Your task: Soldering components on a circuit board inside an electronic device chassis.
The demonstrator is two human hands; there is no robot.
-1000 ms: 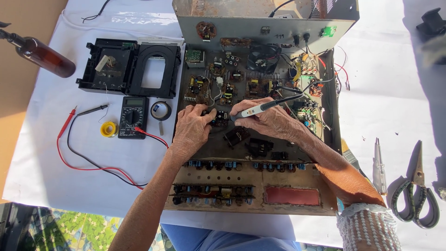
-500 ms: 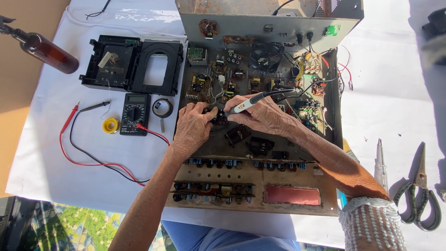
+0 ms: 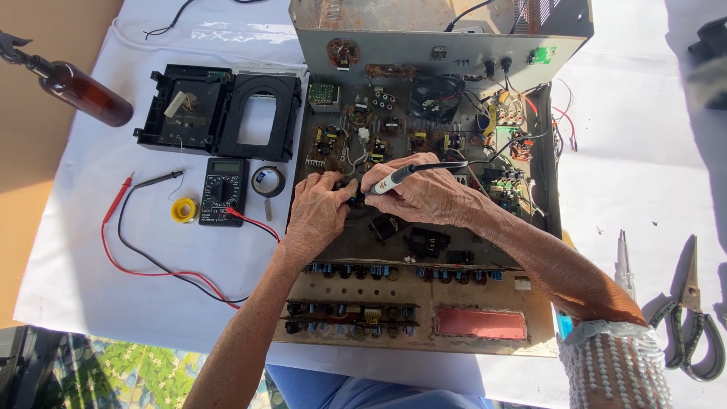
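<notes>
An opened electronics chassis (image 3: 454,250) with circuit boards, a small fan (image 3: 437,97) and many wires lies on a white cloth. My right hand (image 3: 424,195) grips a white and black soldering iron (image 3: 401,176), its tip pointing left at a small dark part (image 3: 356,198) in the chassis middle. My left hand (image 3: 318,210) rests on the board with its fingertips pinching at that same part, right beside the iron's tip. The part itself is mostly hidden by my fingers.
A black multimeter (image 3: 223,191) with red and black leads, a yellow solder spool (image 3: 184,210) and a round tin (image 3: 267,182) lie left of the chassis. A black plastic frame (image 3: 219,113) and brown bottle (image 3: 83,92) sit farther left. Scissors (image 3: 693,318) and a pointed tool (image 3: 625,265) lie right.
The iron's tip has come down and left to the part at my left fingertips. Both hands stay at the same spot; the view has shifted slightly.
</notes>
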